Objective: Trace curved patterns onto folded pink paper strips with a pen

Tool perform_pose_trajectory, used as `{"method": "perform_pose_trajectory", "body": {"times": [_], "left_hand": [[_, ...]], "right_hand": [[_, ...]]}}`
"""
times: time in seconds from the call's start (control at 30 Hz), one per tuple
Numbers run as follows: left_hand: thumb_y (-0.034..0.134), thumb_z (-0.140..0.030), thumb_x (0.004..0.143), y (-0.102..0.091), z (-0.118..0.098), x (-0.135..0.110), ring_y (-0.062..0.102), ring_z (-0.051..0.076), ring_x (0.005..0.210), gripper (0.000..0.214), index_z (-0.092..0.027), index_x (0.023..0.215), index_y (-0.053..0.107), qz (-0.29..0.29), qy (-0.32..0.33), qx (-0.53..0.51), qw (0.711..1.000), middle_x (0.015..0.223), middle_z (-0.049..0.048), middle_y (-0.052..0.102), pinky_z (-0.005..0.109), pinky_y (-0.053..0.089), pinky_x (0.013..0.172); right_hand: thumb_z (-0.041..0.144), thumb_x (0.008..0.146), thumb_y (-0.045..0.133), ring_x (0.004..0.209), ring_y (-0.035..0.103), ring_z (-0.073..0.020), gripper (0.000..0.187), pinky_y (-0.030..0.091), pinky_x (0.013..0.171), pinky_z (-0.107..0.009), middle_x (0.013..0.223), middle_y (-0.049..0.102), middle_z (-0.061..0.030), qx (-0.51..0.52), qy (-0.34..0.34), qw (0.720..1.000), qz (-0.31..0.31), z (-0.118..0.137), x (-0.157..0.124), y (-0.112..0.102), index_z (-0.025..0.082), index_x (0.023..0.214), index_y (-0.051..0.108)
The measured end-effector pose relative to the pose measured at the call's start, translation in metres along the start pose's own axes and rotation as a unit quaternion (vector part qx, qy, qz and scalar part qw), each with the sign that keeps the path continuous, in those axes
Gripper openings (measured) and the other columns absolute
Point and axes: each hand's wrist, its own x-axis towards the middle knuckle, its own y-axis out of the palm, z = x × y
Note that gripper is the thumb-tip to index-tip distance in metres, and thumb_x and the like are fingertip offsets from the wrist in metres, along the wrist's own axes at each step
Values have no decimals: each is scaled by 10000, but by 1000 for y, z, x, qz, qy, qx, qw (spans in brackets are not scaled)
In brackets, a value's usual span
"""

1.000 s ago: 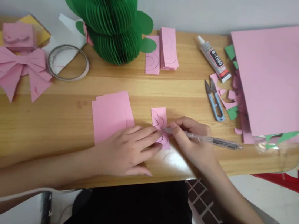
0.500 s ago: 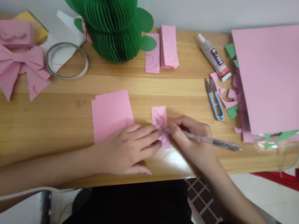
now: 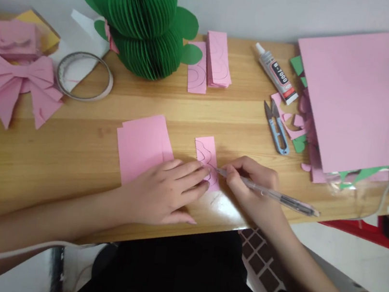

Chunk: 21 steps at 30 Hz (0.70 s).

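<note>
My left hand [image 3: 169, 193] lies flat with its fingers stretched out, its fingertips resting on a small pink paper strip [image 3: 206, 148]. Curved dark lines are drawn on that strip, and part of it is hidden under the fingers. A clear pen [image 3: 275, 194] is gripped in my right hand [image 3: 255, 182], its tip at the strip's right edge. Beside the strip, partly beneath my left hand, are larger pink paper sheets [image 3: 141, 145].
Behind my hands stand a green honeycomb paper figure [image 3: 143, 21], a tape roll [image 3: 105, 91] and pink strips with drawn curves [image 3: 219, 59]. Rightward lie a glue tube [image 3: 278, 75], blue-handled thread snips [image 3: 277, 131] and a large pink sheet [image 3: 351, 101]. A pink paper bow [image 3: 17, 80] sits left.
The pen tip has shifted slightly right to the strip's edge, and the pen slants more. A dark curve now shows more fully on the strip. My left hand stays on the paper.
</note>
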Motion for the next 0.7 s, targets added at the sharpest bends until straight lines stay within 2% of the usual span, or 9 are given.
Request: {"method": "perform_pose_trajectory", "body": {"times": [0.23, 0.43, 0.7], "left_hand": [[469, -552, 985, -1, 2, 1, 495, 320, 1276, 572, -74, 1271, 602, -6, 10, 16, 1000, 1358, 170, 608, 418, 393, 996], [513, -554, 967, 0, 2, 0, 484, 320, 1278, 582, -102, 1330, 575, 18, 10, 12, 1000, 1362, 142, 615, 418, 391, 993], [511, -570, 964, 1, 2, 2, 492, 325, 1255, 599, -98, 1327, 577, 12, 23, 41, 999, 1347, 130, 632, 406, 391, 954]], "right_hand": [[226, 860, 579, 455, 511, -81, 179, 367, 449, -215, 548, 617, 34, -14, -16, 1000, -22, -3, -7, 2, 183, 701, 650], [215, 846, 588, 456, 510, -86, 156, 389, 469, -229, 565, 638, 35, -27, -7, 999, -30, 0, -10, 3, 196, 705, 651], [233, 866, 582, 483, 566, -97, 172, 406, 472, -226, 580, 656, 21, -40, -19, 999, -30, -2, -16, 2, 192, 714, 653]]}}
